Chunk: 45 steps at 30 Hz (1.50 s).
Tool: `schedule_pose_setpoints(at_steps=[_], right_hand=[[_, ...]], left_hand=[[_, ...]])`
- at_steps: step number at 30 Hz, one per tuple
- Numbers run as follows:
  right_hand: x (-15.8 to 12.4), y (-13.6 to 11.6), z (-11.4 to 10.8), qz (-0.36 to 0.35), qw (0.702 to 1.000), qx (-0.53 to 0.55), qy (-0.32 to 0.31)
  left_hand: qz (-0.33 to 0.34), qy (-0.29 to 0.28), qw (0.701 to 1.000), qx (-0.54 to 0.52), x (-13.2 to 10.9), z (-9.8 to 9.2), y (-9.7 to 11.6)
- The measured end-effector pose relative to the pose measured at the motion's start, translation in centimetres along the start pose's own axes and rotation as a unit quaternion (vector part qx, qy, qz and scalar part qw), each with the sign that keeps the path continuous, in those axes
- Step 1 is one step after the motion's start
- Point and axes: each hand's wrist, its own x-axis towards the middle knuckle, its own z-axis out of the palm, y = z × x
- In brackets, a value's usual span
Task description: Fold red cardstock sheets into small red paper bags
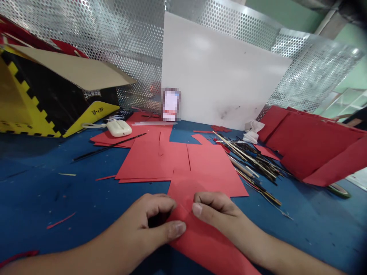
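A long red paper sheet (206,240) lies in front of me, running from the middle of the table to its near edge. My left hand (156,217) is closed at the sheet's left edge, its thumb on top and its fingers curled. My right hand (215,208) is closed over the sheet, with thumb and forefinger pinched together. Whatever is between those fingertips is too small to make out; a faint line shows on the paper between the hands. Beyond them lie more flat red sheets (209,164), some with slits.
Thin dark and pale sticks (255,158) lie in a heap at the right, near a folded red paper piece (321,141). A white earbud case (119,128) and a black stick (109,147) are at the left. A blurred phone (171,105) leans against a white board (218,68).
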Motion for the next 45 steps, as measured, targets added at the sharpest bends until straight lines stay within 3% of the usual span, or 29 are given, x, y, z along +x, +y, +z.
schedule_pose_setpoints(at_steps=[4,8,12,15,20,23,30,35,40,45], right_hand=[[-0.1,-0.3,-0.7,0.046,0.998,0.024,0.021],[0.4,-0.3,-1.2,0.082,0.991,0.088,-0.055],[0.7,-0.3,-1.0,0.076,0.985,0.143,-0.067],[0.7,-0.3,-0.7,0.082,0.983,0.159,-0.049],[0.7,-0.1,-0.6,0.107,0.974,0.200,0.001],[0.9,-0.3,-0.7,0.105,0.976,0.190,0.001],[0.3,-1.6,-1.0,0.143,0.979,0.138,0.039],[0.1,-1.7,-1.2,0.150,0.976,0.158,0.018],[0.4,-0.8,-1.2,0.082,0.978,0.188,-0.030],[0.5,-1.0,-1.2,0.093,0.976,0.199,-0.005]], left_hand=[[0.000,0.022,0.997,-0.070,0.1,0.2,-0.7],[-0.020,0.042,0.988,-0.146,0.0,0.3,-1.0],[-0.014,0.000,0.981,-0.194,-0.1,0.2,-0.9],[0.006,-0.034,0.979,-0.203,0.0,0.2,-0.8],[0.004,-0.037,0.974,-0.225,0.0,0.2,-0.9],[0.001,-0.036,0.972,-0.231,0.0,0.2,-0.8],[0.002,0.002,0.971,-0.241,0.1,0.2,-1.1],[0.003,0.017,0.971,-0.239,0.0,0.1,-0.7],[-0.046,-0.001,0.977,-0.209,-0.4,0.0,0.8],[-0.103,0.025,0.974,-0.199,-0.9,0.0,1.0]])
